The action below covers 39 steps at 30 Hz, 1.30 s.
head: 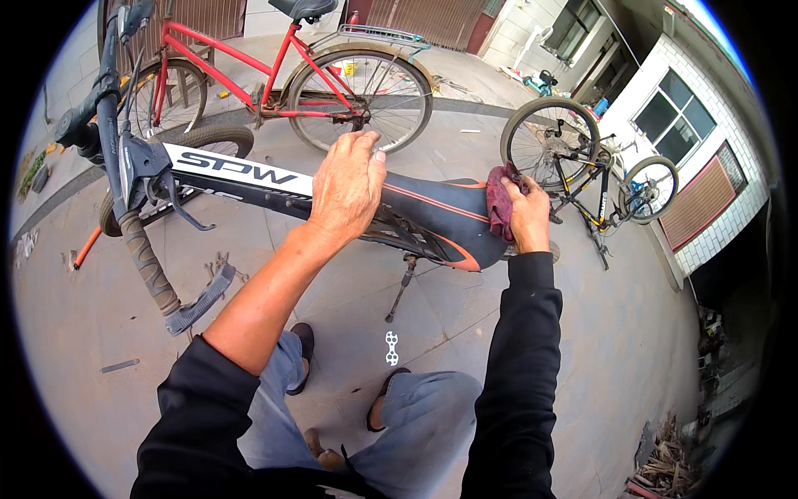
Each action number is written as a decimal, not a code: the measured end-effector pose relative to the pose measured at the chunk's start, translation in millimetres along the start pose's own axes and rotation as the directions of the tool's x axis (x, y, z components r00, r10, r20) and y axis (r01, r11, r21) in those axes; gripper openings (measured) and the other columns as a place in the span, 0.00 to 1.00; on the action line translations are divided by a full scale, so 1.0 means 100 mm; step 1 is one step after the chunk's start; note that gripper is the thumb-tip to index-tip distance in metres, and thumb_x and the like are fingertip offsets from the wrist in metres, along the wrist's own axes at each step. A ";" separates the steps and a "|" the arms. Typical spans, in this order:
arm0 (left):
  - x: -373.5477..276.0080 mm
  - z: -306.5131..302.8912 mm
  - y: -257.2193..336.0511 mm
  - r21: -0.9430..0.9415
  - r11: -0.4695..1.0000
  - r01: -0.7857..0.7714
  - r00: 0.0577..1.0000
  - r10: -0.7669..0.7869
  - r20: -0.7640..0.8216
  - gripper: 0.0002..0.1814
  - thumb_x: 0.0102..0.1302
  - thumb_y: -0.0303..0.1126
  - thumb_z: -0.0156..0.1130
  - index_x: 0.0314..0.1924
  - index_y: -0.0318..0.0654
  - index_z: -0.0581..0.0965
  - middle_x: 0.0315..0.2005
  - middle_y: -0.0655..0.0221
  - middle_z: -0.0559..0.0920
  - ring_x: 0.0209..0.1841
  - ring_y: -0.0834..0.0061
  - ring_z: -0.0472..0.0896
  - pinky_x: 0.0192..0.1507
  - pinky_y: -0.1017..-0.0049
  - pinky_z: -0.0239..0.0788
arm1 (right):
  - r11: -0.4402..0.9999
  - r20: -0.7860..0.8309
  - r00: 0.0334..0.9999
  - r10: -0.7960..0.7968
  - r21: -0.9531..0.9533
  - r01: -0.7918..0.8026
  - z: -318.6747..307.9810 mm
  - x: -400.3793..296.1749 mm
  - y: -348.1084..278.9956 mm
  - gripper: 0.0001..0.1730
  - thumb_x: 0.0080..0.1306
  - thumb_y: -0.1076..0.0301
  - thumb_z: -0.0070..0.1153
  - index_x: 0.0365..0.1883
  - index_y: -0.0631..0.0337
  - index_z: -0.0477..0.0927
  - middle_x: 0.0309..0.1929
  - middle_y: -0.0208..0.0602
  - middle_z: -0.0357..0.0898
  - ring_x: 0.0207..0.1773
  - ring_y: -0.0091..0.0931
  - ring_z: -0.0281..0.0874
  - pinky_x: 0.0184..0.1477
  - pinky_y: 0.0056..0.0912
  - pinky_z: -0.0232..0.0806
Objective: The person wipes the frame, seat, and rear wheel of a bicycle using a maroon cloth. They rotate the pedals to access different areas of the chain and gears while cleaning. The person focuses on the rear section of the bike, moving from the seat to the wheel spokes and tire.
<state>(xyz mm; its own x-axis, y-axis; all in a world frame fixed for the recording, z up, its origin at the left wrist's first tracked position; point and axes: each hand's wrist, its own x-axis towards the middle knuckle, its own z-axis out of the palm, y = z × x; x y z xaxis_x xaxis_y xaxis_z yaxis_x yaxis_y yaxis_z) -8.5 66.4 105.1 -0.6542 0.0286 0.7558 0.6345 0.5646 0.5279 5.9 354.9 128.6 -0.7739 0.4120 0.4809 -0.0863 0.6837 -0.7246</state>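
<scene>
A bicycle with a white and black top tube (240, 169) stands crosswise in front of me. My left hand (349, 187) lies over the tube at the nose of the black saddle (430, 203), which has orange trim. Its fingers reach past the far side; whether they grip anything is hidden. At the saddle's broad rear end, my right hand (530, 215) holds a bunched dark red cloth (499, 203) against the surface. The handlebar grip (149, 262), with a grey bar end, points towards me on the left. Below the saddle a kickstand (402, 290) reaches down.
A red bicycle (280, 68) stands behind. An upside-down black and yellow bicycle (598, 174) is at the right. On the paving lie a flat multi-hole bicycle spanner (391, 348), a metal strip (120, 366) and some spanners (218, 265) near the bar end. A white-tiled wall (742, 206) bounds the right.
</scene>
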 end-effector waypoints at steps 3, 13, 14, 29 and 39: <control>0.01 -0.06 -0.04 0.047 0.999 0.006 1.000 -0.005 -0.023 0.17 0.71 0.35 0.50 0.55 0.33 0.74 0.51 0.54 0.75 0.54 0.52 0.74 0.57 0.59 0.66 | 0.729 -0.098 0.922 0.375 0.645 -0.228 0.15 -0.43 -0.02 0.23 0.69 0.61 0.57 0.52 0.74 0.76 0.45 0.41 0.80 0.44 0.28 0.78 0.47 0.30 0.71; 0.00 -0.05 -0.01 0.058 0.998 0.031 0.999 -0.031 -0.007 0.16 0.71 0.34 0.49 0.54 0.35 0.74 0.47 0.56 0.77 0.51 0.52 0.75 0.54 0.60 0.67 | 0.426 -0.172 0.783 0.598 0.896 -0.128 0.56 -1.38 -0.07 0.25 0.74 0.56 0.45 0.59 0.68 0.71 0.54 0.44 0.76 0.50 0.35 0.78 0.50 0.41 0.73; 0.00 -0.04 -0.02 0.051 0.998 0.030 1.000 -0.029 -0.010 0.17 0.71 0.35 0.49 0.54 0.36 0.75 0.47 0.56 0.77 0.51 0.52 0.75 0.54 0.59 0.67 | 0.358 -0.084 0.825 0.560 0.922 -0.149 0.63 -1.48 -0.04 0.24 0.75 0.55 0.41 0.58 0.65 0.70 0.56 0.44 0.74 0.54 0.37 0.77 0.53 0.43 0.73; -0.55 -0.35 -0.06 -0.086 0.981 0.176 0.983 -0.170 0.073 0.34 0.68 0.46 0.58 0.66 0.33 0.62 0.61 0.48 0.67 0.60 0.48 0.69 0.61 0.58 0.63 | -0.209 0.499 0.853 0.154 0.860 -0.466 1.14 -1.69 -0.71 0.24 0.74 0.51 0.45 0.63 0.55 0.69 0.61 0.36 0.72 0.60 0.34 0.72 0.62 0.48 0.67; -1.45 -0.30 0.18 -0.576 0.548 0.606 0.793 -0.468 0.389 0.55 0.54 0.48 0.72 0.72 0.30 0.51 0.65 0.46 0.64 0.67 0.56 0.66 0.68 0.65 0.57 | 0.173 0.457 0.869 0.189 0.856 -0.488 1.32 -2.29 -0.67 0.23 0.71 0.61 0.51 0.59 0.67 0.73 0.54 0.38 0.77 0.53 0.28 0.77 0.55 0.31 0.70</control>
<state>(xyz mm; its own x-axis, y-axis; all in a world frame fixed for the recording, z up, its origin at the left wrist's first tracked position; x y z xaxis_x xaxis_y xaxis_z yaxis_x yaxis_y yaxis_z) 110.7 47.8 16.8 -0.9763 0.0795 0.2015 0.1883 -0.1486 0.9708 106.1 134.8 1.5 -0.9756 0.2124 0.0552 -0.1744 -0.5982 -0.7821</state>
